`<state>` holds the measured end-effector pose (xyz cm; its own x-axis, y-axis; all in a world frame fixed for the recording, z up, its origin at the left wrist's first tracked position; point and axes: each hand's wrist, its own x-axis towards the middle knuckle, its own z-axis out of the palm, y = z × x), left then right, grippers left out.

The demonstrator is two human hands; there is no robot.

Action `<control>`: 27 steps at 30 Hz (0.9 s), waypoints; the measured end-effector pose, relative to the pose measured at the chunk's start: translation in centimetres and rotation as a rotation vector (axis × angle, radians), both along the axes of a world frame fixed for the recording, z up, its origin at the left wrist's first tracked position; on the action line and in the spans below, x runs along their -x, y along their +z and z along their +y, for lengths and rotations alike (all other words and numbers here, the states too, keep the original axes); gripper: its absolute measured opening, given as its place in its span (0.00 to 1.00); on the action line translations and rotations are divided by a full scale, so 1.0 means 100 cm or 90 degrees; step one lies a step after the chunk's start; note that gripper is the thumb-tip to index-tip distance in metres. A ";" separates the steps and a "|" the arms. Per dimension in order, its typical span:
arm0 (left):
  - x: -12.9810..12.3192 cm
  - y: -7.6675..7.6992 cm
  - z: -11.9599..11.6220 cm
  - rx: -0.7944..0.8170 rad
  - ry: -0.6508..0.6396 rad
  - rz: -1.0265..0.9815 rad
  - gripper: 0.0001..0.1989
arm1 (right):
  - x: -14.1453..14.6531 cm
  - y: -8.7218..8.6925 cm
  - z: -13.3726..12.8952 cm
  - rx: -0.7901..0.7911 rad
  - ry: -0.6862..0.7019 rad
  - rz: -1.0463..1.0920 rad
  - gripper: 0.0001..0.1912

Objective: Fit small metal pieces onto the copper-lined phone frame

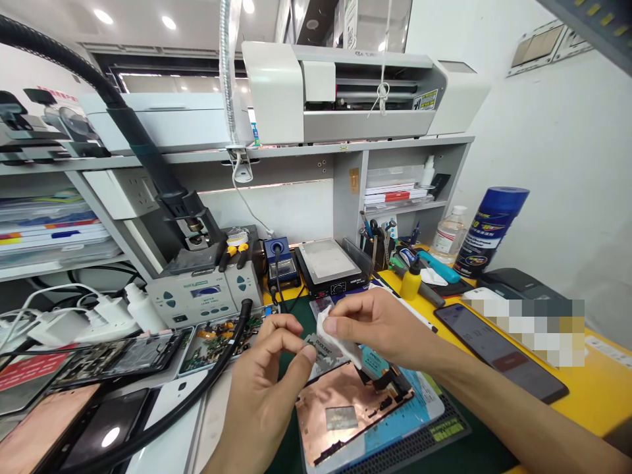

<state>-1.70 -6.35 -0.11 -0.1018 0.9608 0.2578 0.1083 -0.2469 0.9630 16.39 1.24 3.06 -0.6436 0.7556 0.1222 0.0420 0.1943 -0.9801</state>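
My right hand (368,326) pinches a folded white wipe (340,342) between thumb and fingers. Opposite it, my left hand (269,378) is closed, its thumb and fingertips at the edge of a thin grey printed card (320,355), which it appears to grip. The wipe overlaps the right part of that card. Below both hands lies a copper-coloured phone screen panel (320,401), its back facing up, with a dark flex cable (388,382) at the top right. The panel rests on a blue-and-white pad (424,401), over a grey tray-like mat (449,421).
A black hose (217,368) curves along the left, past phone parts and a box of circuit boards (207,345). Behind stand a rework station (197,296) and a hot plate (330,263). At right are a yellow bottle (411,283), a blue spray can (491,230) and a phone (498,349).
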 end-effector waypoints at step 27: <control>0.014 0.000 0.005 0.049 -0.046 0.095 0.14 | 0.004 -0.003 -0.019 -0.305 -0.145 -0.124 0.09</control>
